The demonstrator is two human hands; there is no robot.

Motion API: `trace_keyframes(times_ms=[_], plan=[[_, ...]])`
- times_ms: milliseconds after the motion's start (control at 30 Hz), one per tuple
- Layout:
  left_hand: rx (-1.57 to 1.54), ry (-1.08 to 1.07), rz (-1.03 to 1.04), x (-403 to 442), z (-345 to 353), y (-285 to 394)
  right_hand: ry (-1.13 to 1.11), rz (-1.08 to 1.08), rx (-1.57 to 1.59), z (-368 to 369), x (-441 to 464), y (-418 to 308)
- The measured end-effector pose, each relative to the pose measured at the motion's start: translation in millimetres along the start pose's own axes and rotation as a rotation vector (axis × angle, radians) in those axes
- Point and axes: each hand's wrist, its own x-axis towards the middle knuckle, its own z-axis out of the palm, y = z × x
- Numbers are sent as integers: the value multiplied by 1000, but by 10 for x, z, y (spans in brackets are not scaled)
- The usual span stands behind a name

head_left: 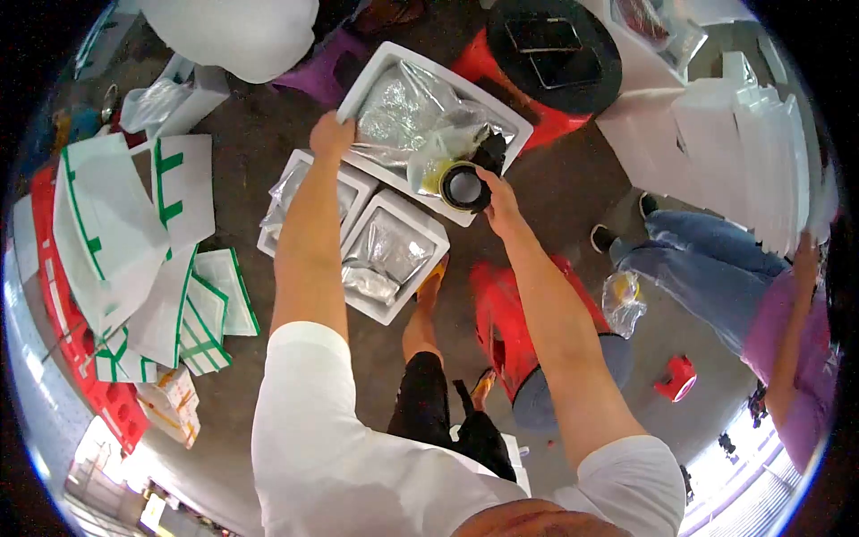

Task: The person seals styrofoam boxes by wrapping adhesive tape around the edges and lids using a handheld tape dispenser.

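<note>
My left hand (333, 136) is closed on the left corner of a large white foam box (362, 79), its fingers partly hidden by the rim. Crumpled clear plastic (403, 107) lines the inside of that box. Over the box's lower right edge, my right hand (503, 206) grips a tape dispenser (465, 186) with a dark round rim and a yellowish side; a black part (489, 154) shows above it. Two smaller foam boxes, one (358, 183) at left and another (429, 234) nearer my legs, sit just below, both holding plastic-wrapped contents.
Foam lids with green tape (107, 224) pile up at left. A red stool (501, 313) stands under my right arm. Two phones (544, 36) lie on a black-topped red stool (591, 72). At right, a person in purple (787, 331) is beside stacked white foam (716, 152).
</note>
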Motion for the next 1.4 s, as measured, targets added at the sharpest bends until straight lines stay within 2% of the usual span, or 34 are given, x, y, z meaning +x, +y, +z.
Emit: trace_keyframes(times_ms=[33,67,100,167,200,233,267,300,333,367,400,433,467,500,533,600,667,700,767,800,833,900,933,1000,1033,1100,1133,1200,1233,1267,1300,1333,1367,1400], plan=[[69,209,107,-72,28,-16,104,-31,-28,24,15,54],[112,176,138,-158,7,-58,208,-64,-48,52,-15,34],[155,152,175,-293,-77,-78,120,-81,23,82,-266,-137],[66,302,269,-806,-164,-137,83,-78,116,-101,-484,-116],[19,229,271,-1215,-500,73,43,-57,177,-235,-661,-45],[50,191,165,-1532,-763,231,-100,-49,268,-339,-941,45],[227,278,288,-1778,-948,206,-47,11,298,-284,-1368,23],[146,81,157,-2208,-1390,512,-55,38,294,-342,-1788,105],[109,81,145,-2524,-1627,605,-104,11,329,-436,-2107,342],[219,129,291,-2664,-1710,307,-28,-8,326,-400,-2650,346],[192,169,463,-2942,-1918,463,80,-8,391,-511,-3094,477],[186,153,447,-3395,-2194,709,76,57,343,-601,-3591,532],[111,75,401,-3770,-2357,869,-29,-50,354,-793,-4073,656],[115,102,546,-4146,-2462,959,33,-62,403,-978,-4628,736],[130,88,568,-4506,-2520,1100,75,-76,448,-1129,-5150,732],[51,49,697,-5150,-2397,1254,329,40,436,-1583,-6011,937],[42,-34,614,-5670,-2036,1354,368,-105,572,-2027,-6465,1442],[-16,-33,660,-5989,-1801,1446,516,-97,517,-2131,-6861,1402],[-241,-59,765,-6338,-998,1381,504,-249,503,-2835,-6935,2078],[-135,121,966,-6610,-724,1507,506,-308,516,-3220,-6926,2400],[-222,78,916,-6857,-427,1634,535,-325,572,-3550,-6903,2575],[-220,29,853,-6426,-74,1985,557,-250,568,-3526,-6095,1989],[-140,68,933,-6546,126,2064,533,-239,565,-3824,-6142,2261],[59,173,1079,-6564,412,2210,446,-283,547,-4067,-6413,2209],[-187,-349,811,-6445,421,2164,553,-262,536,-4149,-6273,2327],[-397,-809,476,-6581,290,1934,518,-294,566,-4255,-6026,2634],[-112,-540,843,-6641,254,1992,499,-310,581,-4271,-5964,2719],[192,-244,1180,-6787,-10,2094,434,-484,711,-4048,-6181,2725],[66,-223,1254,-6992,-151,1991,427,-500,714,-4016,-6262,2987],[-65,-214,1322,-7102,-269,1975,635,-412,843,-4028,-6249,3323],[-401,-321,899,-6698,24,1724,718,-445,964,-3993,-6442,3483],[-776,-664,243,-6860,-311,1858,802,-486,1078,-3962,-6627,3651],[-757,-675,335,-6853,-439,1785,745,-657,1182,-3876,-6893,3741],[-746,-687,426,-6826,-498,1772,740,-735,1209,-3879,-7040,3853]])
